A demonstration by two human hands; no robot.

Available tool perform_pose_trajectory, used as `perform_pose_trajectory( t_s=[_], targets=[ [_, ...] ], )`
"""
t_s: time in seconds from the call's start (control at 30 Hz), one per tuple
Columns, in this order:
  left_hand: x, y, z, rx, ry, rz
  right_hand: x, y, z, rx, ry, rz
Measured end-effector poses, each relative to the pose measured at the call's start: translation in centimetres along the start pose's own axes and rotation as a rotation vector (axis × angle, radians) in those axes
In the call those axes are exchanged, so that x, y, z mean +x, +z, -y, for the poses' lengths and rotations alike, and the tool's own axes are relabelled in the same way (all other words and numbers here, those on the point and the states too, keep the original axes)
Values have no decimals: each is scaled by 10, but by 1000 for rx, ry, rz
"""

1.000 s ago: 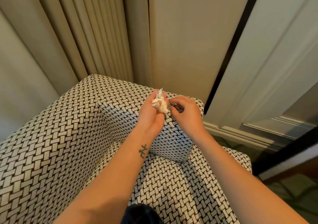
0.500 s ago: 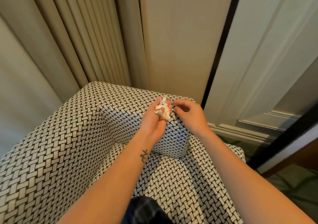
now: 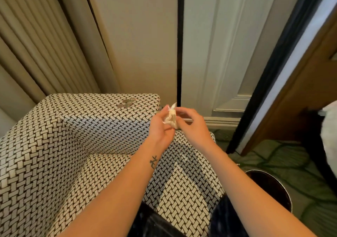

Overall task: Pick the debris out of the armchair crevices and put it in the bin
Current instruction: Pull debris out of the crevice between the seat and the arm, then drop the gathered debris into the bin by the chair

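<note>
Tissue (image 3: 171, 119) — a crumpled white wad, the debris in hand — sits clamped in the curled fingers of the left hand (image 3: 160, 130), raised above the armchair (image 3: 54, 145) seat, probably to gather scraps in one fist. The right hand (image 3: 194, 127) curls in against it (pinching or merely touching, I cannot tell). Coins (image 3: 127, 103) lie apart on the chair's flat top — likely spared as non-rubbish. The bin (image 3: 269, 185) stands on the floor just right of the chair.
</note>
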State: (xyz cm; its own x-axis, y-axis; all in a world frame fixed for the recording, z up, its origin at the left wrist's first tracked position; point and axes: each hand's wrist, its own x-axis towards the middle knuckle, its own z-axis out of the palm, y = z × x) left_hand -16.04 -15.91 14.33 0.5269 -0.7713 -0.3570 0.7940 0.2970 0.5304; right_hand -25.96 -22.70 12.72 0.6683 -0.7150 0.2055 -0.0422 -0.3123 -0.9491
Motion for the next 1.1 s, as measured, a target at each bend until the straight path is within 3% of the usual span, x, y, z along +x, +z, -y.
perform_pose_trajectory(
  t_s=[0.3,0.6,0.83,1.1],
  targets=[
    [0,45,144,74,-198,76,-78,-96,-74,113,290,-324],
    [17,62,286,240,-470,-7,-130,-176,-157,378,570,-640],
    [37,51,360,435,-559,6,-152,-218,-196,662,715,-731],
    [54,39,404,596,-658,-100,-168,-245,-257,707,850,-903]
  ],
)
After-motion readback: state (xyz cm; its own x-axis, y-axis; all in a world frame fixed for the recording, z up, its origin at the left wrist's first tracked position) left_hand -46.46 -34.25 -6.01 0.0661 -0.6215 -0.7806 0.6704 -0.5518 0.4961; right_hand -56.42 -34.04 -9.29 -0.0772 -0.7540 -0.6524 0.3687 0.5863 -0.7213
